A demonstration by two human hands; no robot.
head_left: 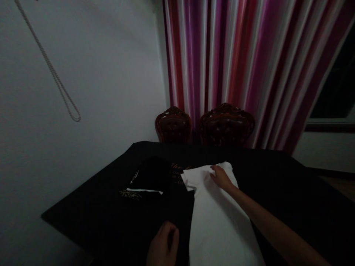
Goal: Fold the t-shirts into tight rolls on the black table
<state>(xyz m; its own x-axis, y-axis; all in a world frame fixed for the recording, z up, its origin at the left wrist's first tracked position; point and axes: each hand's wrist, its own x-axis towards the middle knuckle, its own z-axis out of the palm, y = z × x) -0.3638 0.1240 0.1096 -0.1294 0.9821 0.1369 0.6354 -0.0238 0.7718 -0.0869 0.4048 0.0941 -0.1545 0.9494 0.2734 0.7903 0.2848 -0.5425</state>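
Observation:
A white T-shirt (219,225) lies folded lengthwise on the black-covered table, its sleeve pointing left and its collar end away from me. My right hand (221,177) rests on the upper part of the shirt near the collar, fingers apart and bent a little, with no cloth visibly gripped. Low in the view, my left hand (163,244) is loosely curled over the dark cloth, left of the shirt. A gap shows between its thumb and fingers, and nothing is seen in it. Both hands are dim in the weak light.
A pile of dark folded clothing (151,175) with a white edge sits left of the shirt. The black tablecloth (97,207) bears gold lettering. Two carved chairs (227,127) stand behind the table, before a striped curtain (219,55). A white wall (111,74) borders the left.

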